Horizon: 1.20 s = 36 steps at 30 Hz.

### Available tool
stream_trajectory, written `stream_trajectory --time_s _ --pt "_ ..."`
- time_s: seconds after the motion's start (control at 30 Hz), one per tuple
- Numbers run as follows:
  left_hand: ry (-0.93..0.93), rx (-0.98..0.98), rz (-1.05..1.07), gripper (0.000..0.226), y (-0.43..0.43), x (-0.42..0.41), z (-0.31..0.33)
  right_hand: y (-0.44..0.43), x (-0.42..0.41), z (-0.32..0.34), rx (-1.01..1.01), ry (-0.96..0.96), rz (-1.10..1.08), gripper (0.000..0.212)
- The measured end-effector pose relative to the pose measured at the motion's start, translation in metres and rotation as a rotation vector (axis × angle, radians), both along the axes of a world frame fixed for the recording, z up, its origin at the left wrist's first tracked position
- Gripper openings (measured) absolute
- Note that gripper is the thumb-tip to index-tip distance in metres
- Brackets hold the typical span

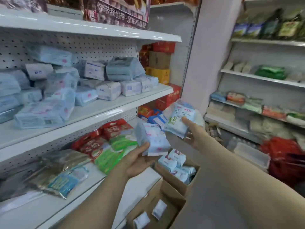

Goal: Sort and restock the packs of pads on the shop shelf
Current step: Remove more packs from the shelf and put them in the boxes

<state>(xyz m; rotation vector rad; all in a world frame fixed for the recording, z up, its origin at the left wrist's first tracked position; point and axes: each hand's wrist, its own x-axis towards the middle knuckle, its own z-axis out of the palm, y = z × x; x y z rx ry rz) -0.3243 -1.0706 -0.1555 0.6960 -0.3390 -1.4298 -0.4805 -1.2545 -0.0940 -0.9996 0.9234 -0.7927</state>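
Observation:
My left hand (138, 158) grips a pale blue pack of pads with pink marks (152, 138), thumb on its front. My right hand (192, 133) holds a second pale blue pack with a green leaf print (179, 118), thumb on top and fingers under it. Both packs hang in the air in front of the right end of the white shelving. The middle shelf (102, 104) carries several blue and white packs of pads (66, 83) in loose piles. An open cardboard box (175, 177) below my hands holds more packs (175, 162).
The lower shelf (132, 187) holds red and green packets (105, 142) and flat foil packs at the left. A second open cardboard box (158, 210) with small white packs stands near the bottom. Further shelves (257, 76) with goods stand at the right, past a pale pillar (212, 47).

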Motion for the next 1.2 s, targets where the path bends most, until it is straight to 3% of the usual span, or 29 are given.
stream_trajectory --time_s 0.1,0.23,0.33,0.57,0.63,0.73,1.03,1.2 --pt "0.028 -0.023 -0.022 0.115 -0.029 0.001 -0.022 -0.030 0.005 -0.021 0.040 0.043 -0.010 0.046" --pt "0.069 -0.012 -0.019 0.111 -0.072 0.002 -0.043 -0.078 0.016 -0.049 0.072 0.067 0.037 0.032" --pt "0.040 0.097 0.104 0.109 -0.110 0.001 -0.055 -0.129 0.029 -0.078 0.069 0.074 0.107 0.035" --pt "0.125 0.292 0.498 0.059 -0.181 -0.014 -0.088 -0.238 0.052 -0.147 0.158 0.199 0.398 0.062" --pt "0.154 0.286 0.569 0.058 -0.191 -0.019 -0.097 -0.255 0.054 -0.164 0.174 0.241 0.421 0.048" --pt "0.201 0.313 0.650 0.041 -0.198 -0.025 -0.122 -0.267 0.056 -0.193 0.260 0.268 0.481 0.023" --pt "0.386 0.661 0.797 0.059 -0.183 -0.056 -0.268 -0.251 0.036 -0.333 0.501 0.437 0.553 0.036" --pt "0.496 0.792 0.882 0.035 -0.172 -0.077 -0.351 -0.242 0.023 -0.427 0.564 0.514 0.541 0.044"
